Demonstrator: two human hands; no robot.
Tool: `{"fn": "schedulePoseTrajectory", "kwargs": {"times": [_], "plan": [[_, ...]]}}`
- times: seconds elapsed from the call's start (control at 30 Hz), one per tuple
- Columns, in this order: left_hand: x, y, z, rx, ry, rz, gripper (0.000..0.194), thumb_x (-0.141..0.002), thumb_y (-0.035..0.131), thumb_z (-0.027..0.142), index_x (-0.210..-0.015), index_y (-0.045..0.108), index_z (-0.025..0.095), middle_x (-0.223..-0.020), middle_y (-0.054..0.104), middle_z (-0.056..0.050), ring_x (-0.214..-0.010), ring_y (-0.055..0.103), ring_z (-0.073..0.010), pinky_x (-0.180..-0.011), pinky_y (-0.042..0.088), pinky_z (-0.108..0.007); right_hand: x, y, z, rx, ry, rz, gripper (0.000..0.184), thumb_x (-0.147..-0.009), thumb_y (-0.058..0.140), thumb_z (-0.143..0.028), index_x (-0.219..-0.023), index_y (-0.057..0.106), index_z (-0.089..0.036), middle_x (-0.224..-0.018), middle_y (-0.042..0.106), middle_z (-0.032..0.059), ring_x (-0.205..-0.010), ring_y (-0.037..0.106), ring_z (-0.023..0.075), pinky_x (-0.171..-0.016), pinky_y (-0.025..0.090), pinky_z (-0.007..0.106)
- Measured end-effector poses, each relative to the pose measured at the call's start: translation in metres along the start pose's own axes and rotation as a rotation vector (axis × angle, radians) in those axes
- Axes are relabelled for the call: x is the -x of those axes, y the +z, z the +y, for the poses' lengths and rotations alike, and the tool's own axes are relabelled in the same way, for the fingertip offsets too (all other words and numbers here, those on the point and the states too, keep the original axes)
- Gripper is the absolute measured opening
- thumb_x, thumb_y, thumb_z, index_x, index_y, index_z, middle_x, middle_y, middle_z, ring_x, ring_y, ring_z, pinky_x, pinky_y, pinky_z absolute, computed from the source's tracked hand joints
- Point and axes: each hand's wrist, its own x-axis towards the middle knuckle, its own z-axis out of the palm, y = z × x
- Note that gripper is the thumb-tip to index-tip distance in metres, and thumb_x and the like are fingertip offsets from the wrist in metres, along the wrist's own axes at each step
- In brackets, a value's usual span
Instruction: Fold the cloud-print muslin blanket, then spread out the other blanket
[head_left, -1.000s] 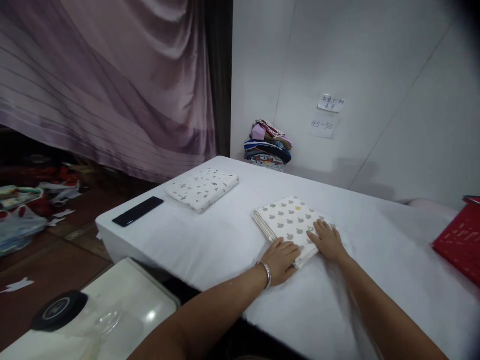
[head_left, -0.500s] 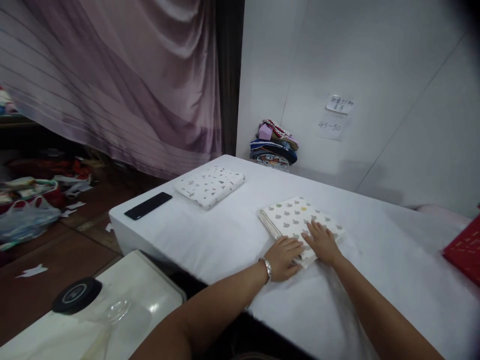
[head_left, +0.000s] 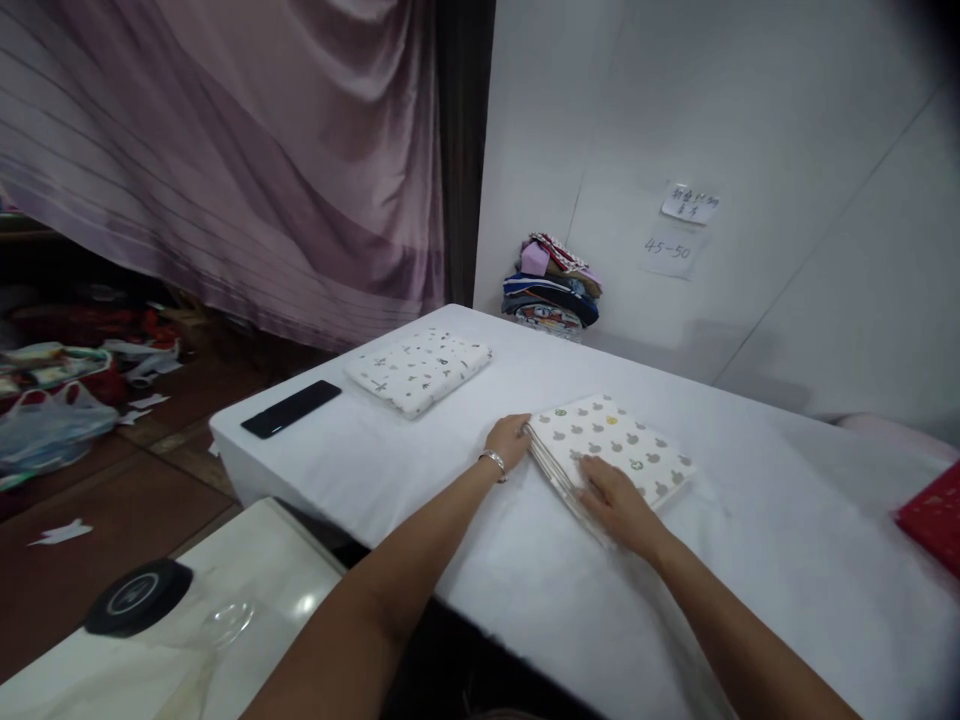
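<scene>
A folded cream cloth with grey apple-like prints [head_left: 615, 440] lies on the white-covered table [head_left: 420, 480]. My left hand [head_left: 508, 440], with a silver bracelet at the wrist, has its fingers closed on the left corner of this cloth. Across the near part of the cloth rests my right hand [head_left: 619, 505], its thumb apart from the fingers and close to the layered edge. Some of its fingertips are blurred. Farther left lies a second folded cloth, white with small dark prints [head_left: 420, 370], touched by neither hand.
A black phone [head_left: 291, 409] lies near the table's left edge. Behind the table is a stack of folded fabrics [head_left: 551, 285] by the wall. A red item [head_left: 934, 515] sits at the right. At lower left, a white surface [head_left: 262, 560] carries a round black object [head_left: 139, 597].
My left hand has moved from the cloth's near edge to its left corner. My right hand has slid toward the near left edge. The view has turned slightly left.
</scene>
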Motion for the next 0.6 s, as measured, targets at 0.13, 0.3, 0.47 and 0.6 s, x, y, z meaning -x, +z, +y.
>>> {"fn": "schedulePoseTrajectory", "kwargs": {"times": [0.13, 0.3, 0.47, 0.6], "plan": [[-0.007, 0.003, -0.002, 0.010, 0.002, -0.004, 0.032, -0.077, 0.051, 0.015, -0.105, 0.063, 0.021, -0.106, 0.064, -0.003, -0.100, 0.056, -0.0175, -0.092, 0.041, -0.030, 0.009, 0.014, -0.006, 0.153, -0.082, -0.006, 0.056, -0.088, 0.035, -0.049, -0.135, 0.038, -0.019, -0.142, 0.031, 0.0102, -0.132, 0.023, 0.0261, -0.106, 0.019, 0.049], [-0.011, 0.004, -0.001, 0.013, -0.033, 0.063, 0.022, -0.077, 0.051, 0.015, -0.091, 0.066, 0.023, -0.094, 0.065, 0.000, -0.093, 0.056, -0.0165, -0.087, 0.042, -0.029, 0.012, 0.017, -0.004, 0.220, -0.122, 0.041, 0.054, -0.089, 0.035, -0.046, -0.137, 0.034, -0.023, -0.142, 0.033, 0.0091, -0.131, 0.026, 0.0268, -0.104, 0.022, 0.050], [-0.013, 0.007, -0.001, 0.046, -0.175, 0.072, 0.015, -0.075, 0.053, 0.014, -0.082, 0.065, 0.022, -0.086, 0.065, 0.000, -0.083, 0.058, -0.0153, -0.076, 0.044, -0.026, 0.011, 0.013, -0.009, 0.258, -0.146, 0.048, 0.050, -0.089, 0.037, -0.039, -0.138, 0.033, -0.027, -0.143, 0.030, 0.0051, -0.131, 0.026, 0.0275, -0.103, 0.023, 0.050], [-0.014, 0.007, -0.004, 0.091, -0.133, 0.121, 0.013, -0.075, 0.053, 0.015, -0.080, 0.063, 0.021, -0.085, 0.065, 0.001, -0.082, 0.058, -0.0145, -0.076, 0.044, -0.025, 0.012, 0.014, -0.010, 0.257, -0.165, 0.033, 0.049, -0.090, 0.035, -0.036, -0.138, 0.032, -0.026, -0.144, 0.030, 0.0035, -0.131, 0.026, 0.0265, -0.104, 0.022, 0.050]]}}
